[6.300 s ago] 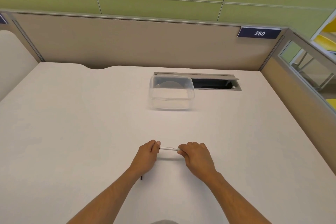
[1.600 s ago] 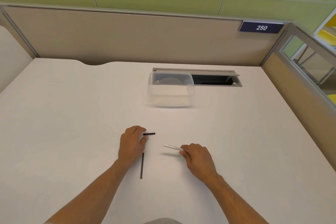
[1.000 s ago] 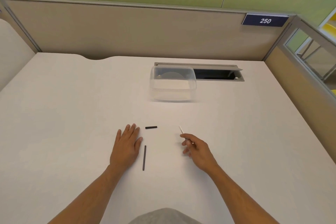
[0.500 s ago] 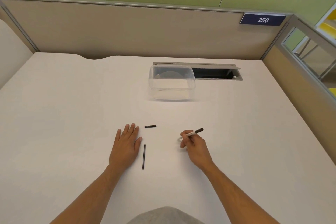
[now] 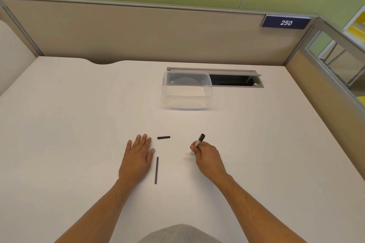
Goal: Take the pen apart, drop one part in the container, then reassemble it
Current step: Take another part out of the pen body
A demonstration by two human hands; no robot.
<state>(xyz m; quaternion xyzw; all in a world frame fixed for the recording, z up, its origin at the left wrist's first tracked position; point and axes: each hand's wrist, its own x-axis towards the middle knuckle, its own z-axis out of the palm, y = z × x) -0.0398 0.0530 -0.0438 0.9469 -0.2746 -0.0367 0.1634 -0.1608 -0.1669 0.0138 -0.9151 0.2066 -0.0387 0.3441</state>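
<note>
My right hand (image 5: 207, 157) grips the white pen barrel (image 5: 199, 141), whose black end points up and away from me. My left hand (image 5: 137, 158) lies flat on the white desk, fingers together, holding nothing. A short black pen piece (image 5: 163, 137) rests just right of my left fingertips. A long thin black refill (image 5: 156, 170) lies along the right side of my left hand. The clear plastic container (image 5: 187, 89) stands open farther back, with nothing visible inside.
Behind the container is an open cable slot (image 5: 235, 80) in the desk (image 5: 69, 124). Beige partition walls (image 5: 138, 33) close the back and right side. A blue sign reading 250 (image 5: 286, 22) hangs on the back partition.
My left hand set the short black piece down and went flat on the desk. My right hand turned the barrel around, so its black end now points up and away.
</note>
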